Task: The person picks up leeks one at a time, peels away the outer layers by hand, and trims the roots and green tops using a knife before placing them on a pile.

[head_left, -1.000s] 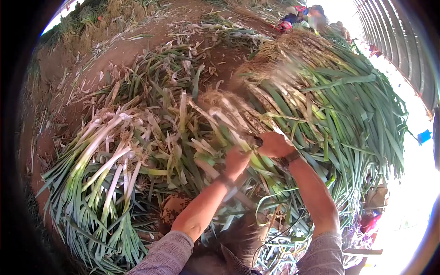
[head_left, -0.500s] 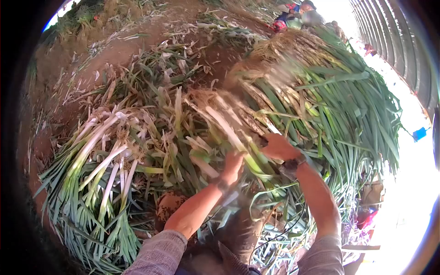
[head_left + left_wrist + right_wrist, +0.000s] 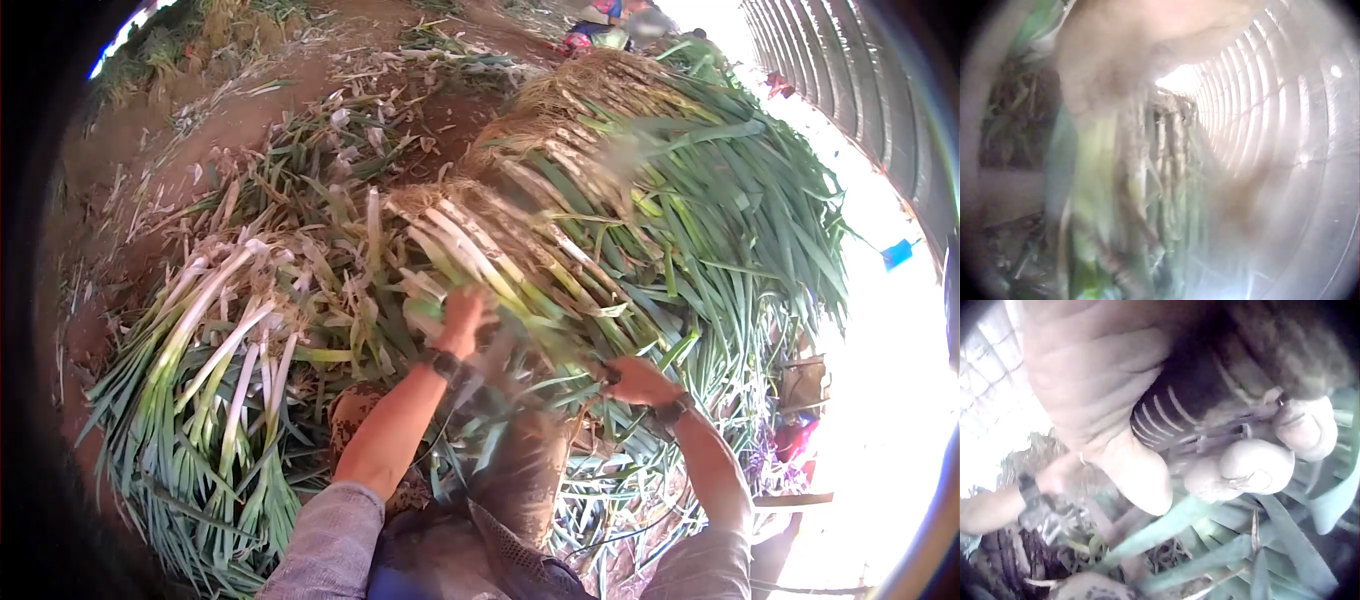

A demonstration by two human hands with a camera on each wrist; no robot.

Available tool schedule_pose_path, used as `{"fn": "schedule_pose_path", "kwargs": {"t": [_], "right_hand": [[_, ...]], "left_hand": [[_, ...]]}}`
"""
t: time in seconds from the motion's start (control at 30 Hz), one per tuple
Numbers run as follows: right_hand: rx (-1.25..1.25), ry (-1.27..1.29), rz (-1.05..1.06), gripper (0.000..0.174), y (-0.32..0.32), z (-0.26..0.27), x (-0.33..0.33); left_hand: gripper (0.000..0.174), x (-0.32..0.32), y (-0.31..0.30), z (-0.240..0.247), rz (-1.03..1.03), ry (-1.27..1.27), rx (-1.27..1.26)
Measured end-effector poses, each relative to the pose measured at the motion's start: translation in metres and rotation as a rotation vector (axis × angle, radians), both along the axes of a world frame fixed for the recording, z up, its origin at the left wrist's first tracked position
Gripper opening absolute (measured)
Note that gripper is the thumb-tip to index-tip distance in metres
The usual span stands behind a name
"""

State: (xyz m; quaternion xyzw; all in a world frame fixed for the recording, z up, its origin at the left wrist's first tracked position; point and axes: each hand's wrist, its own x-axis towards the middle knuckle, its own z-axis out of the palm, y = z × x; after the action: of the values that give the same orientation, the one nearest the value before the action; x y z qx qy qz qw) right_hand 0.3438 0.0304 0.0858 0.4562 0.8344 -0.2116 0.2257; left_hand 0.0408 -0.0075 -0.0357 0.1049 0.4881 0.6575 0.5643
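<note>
My left hand (image 3: 465, 318), motion-blurred, is over the leek stalks (image 3: 480, 265) at the near edge of the pile. In the left wrist view its blurred fingers (image 3: 1094, 87) lie right at a yellow-green leek shaft (image 3: 1096, 169); I cannot tell whether they grip it. My right hand (image 3: 640, 382) is lower and to the right, above leek leaves. In the right wrist view that hand curls round a dark ridged tool handle (image 3: 1175, 403), fingertips (image 3: 1260, 465) wrapping its underside. The rest of this tool is mostly hidden.
A large heap of untrimmed leeks (image 3: 700, 190) covers the right side. Cleaned leeks with white shafts (image 3: 205, 310) lie at left. Stripped leaves (image 3: 330, 170) litter the soil between. Another person (image 3: 605, 22) is at the far end, near a ribbed wall (image 3: 840, 90).
My hands have moved apart: the left went up and to the left, the right down and to the right toward me with the tool. The head view has also shifted.
</note>
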Motion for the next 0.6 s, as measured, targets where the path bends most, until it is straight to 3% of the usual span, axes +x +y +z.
{"fn": "schedule_pose_path", "kwargs": {"t": [0.03, 0.07, 0.13, 0.2, 0.27, 0.3, 0.4, 0.47, 0.53, 0.6], "right_hand": [[0.054, 0.073, -0.118, 0.038, 0.001, -0.003, 0.000], [0.109, 0.143, -0.241, 0.038, 0.002, -0.004, 0.001], [0.162, 0.050, -0.297, 0.039, 0.003, -0.002, 0.001], [0.089, -0.054, -0.090, 0.036, 0.007, -0.014, 0.014], [-0.041, -0.076, -0.093, 0.036, -0.005, 0.009, 0.013], [-0.166, -0.092, -0.097, 0.036, -0.008, 0.018, 0.013], [-0.170, -0.062, -0.094, 0.035, -0.014, 0.015, 0.031], [-0.179, -0.082, -0.098, 0.036, -0.020, 0.013, 0.036], [-0.213, -0.099, 0.109, 0.039, -0.027, 0.008, 0.037], [-0.163, -0.109, 0.148, 0.038, -0.032, 0.015, 0.032]], "left_hand": [[0.046, 0.003, -0.004, -0.004, -0.129, 0.076, 0.006], [0.048, 0.008, 0.000, -0.032, -0.205, 0.110, 0.061], [0.043, 0.020, 0.008, -0.050, -0.160, 0.104, 0.146], [0.041, 0.025, 0.018, -0.054, -0.061, 0.104, 0.229], [0.040, 0.027, 0.024, -0.053, 0.039, 0.094, 0.307], [0.037, 0.027, 0.027, -0.052, 0.038, 0.106, 0.245], [0.031, 0.025, 0.038, -0.069, 0.019, 0.170, 0.149], [0.036, 0.023, 0.039, -0.079, 0.072, 0.506, -0.084], [0.037, 0.020, 0.040, -0.084, 0.051, 0.491, -0.071], [0.041, 0.022, 0.043, -0.086, 0.012, 0.454, -0.040]]}}
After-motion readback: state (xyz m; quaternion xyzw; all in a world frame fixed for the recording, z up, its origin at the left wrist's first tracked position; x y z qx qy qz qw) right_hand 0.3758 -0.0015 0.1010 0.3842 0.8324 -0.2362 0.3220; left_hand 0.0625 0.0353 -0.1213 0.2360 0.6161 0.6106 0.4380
